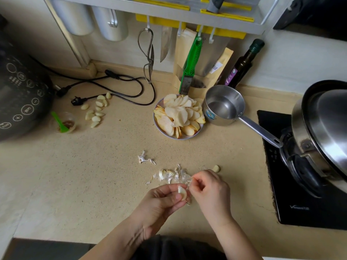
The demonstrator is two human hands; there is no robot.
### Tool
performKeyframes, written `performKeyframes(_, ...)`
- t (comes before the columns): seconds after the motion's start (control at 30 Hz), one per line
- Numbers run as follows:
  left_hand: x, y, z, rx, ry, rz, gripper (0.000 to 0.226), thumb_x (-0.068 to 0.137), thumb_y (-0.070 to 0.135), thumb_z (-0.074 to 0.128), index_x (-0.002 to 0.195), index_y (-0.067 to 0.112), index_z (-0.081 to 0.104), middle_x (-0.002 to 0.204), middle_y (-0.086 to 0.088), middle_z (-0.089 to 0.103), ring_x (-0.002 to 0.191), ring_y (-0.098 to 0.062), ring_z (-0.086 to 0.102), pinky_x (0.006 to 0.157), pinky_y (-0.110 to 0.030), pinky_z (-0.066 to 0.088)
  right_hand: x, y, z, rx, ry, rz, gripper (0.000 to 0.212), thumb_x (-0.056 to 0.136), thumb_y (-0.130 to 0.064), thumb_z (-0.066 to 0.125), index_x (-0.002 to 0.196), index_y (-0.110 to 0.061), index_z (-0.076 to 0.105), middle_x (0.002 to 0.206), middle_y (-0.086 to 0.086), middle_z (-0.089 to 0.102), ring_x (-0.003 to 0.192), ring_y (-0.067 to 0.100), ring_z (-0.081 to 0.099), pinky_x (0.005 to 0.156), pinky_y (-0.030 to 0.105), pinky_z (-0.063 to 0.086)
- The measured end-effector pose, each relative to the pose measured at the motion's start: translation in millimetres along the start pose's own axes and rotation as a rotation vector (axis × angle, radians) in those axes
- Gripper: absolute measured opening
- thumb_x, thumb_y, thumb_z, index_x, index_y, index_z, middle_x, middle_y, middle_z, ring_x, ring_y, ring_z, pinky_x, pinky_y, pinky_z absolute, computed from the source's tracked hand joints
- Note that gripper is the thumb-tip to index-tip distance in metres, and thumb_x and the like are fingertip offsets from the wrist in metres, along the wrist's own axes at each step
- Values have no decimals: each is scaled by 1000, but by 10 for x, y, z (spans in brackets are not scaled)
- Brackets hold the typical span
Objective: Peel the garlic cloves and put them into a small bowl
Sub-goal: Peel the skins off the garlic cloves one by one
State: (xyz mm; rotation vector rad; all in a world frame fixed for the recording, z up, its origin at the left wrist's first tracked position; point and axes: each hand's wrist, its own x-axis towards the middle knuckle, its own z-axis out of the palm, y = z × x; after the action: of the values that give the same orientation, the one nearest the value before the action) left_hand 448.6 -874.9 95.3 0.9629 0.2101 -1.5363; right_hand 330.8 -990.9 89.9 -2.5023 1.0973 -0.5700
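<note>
**Garlic clove mid-peel, both hands over counter**

Left hand [165, 198] has fingers curled round a garlic clove [182, 192], held between thumb and fingertips above the beige counter [93, 175]. Right hand [208, 188] pinches a bit of papery skin [188, 182] at the clove's top, thumb and index together, other fingers curled in.

Loose garlic skins [169, 174] lie on the counter just beyond the hands; a separate skin scrap [143, 158] sits a little further back. One peeled clove [216, 168] lies on the counter just right of the skins, near the right hand.

Pile of peeled cloves [96, 111] lies bare on the counter at far left, not in any container, beside a black power cord [120, 85].

Containers:
- Small clear cup [65, 121] near the clove pile: brown residue at the bottom, a green spoon [59, 121] standing in it.
- Plate [180, 136] mid-counter: heaped with sliced fruit [178, 113], pale flesh, some reddish peel edges.
- Steel saucepan [223, 106] touching the plate's right side: contents hard to tell, maybe clear water; handle points toward the black stove [300, 203].
- Big steel pot with lid [323, 132] on the stove at right; inside hidden.

Dark appliance [20, 94] at left edge.
</note>
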Motion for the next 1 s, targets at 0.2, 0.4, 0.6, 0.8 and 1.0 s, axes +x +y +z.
performKeyframes(0.2, -5, 41, -5, -203, -23, -42, 28, 73, -5, 62, 98, -1, 73, 93, -15, 70, 79, -21, 69, 70, -30, 60, -24, 62, 48, 81, -52, 125, 22, 75, -9, 78, 65, -16, 60, 59, -16, 44, 48, -3, 38, 48, 7, 29)
performKeyframes(0.4, 38, 54, -2, -298, 101, -35, 30, 72, -6, 61, 101, -3, 66, 86, -16, 71, 71, -20, 71, 66, -28, 60, -109, -154, -35, 328, -7, 3, 9, 78, -18, 69, 87, -20, 71, 84, -13, 64, 61, -4, 53, 56, 17, 48)
performKeyframes(0.6, 66, 27, -14, -252, 144, 30, 27, 70, -5, 63, 97, -4, 67, 83, -14, 72, 69, -19, 71, 65, -25, 60, -133, -247, -72, 198, 10, -103, 3, 74, -19, 73, 77, -20, 75, 74, -10, 67, 50, 2, 52, 49, 19, 47)
performKeyframes(0.8, 79, -22, -4, -46, 220, 226, 34, 66, 1, 69, 99, -5, 67, 90, -17, 72, 80, -23, 70, 79, -28, 58, -127, -252, -46, 177, -22, -79, 4, 75, -18, 71, 74, -16, 75, 68, -5, 66, 50, 10, 57, 46, 25, 49)
performKeyframes(1.0, 54, -60, 22, 168, 253, 406, 32, 66, 5, 74, 96, -3, 68, 93, -26, 69, 86, -26, 65, 84, -32, 53, -129, -269, -2, 257, -62, 40, 15, 69, -6, 79, 64, -16, 68, 57, -9, 60, 51, 6, 52, 51, 15, 43)
